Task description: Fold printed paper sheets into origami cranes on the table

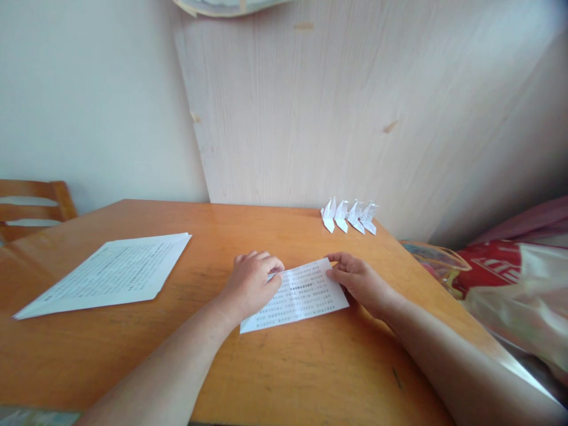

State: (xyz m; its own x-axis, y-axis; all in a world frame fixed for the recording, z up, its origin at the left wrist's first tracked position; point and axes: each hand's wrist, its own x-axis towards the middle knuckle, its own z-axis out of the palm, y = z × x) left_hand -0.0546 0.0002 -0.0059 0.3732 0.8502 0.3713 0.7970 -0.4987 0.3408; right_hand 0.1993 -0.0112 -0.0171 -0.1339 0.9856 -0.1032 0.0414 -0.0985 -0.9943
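Printed paper, text too small to read, lies pinned under curled left hand and flat right hand.

On the orange wooden table lie a stack of printed sheets at the left and four folded paper cranes in a row by the pale wood panel, with a wooden chair beyond and plastic bags at the right.

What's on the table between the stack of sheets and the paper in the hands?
Nothing: the head view shows bare table between the stack and the paper.
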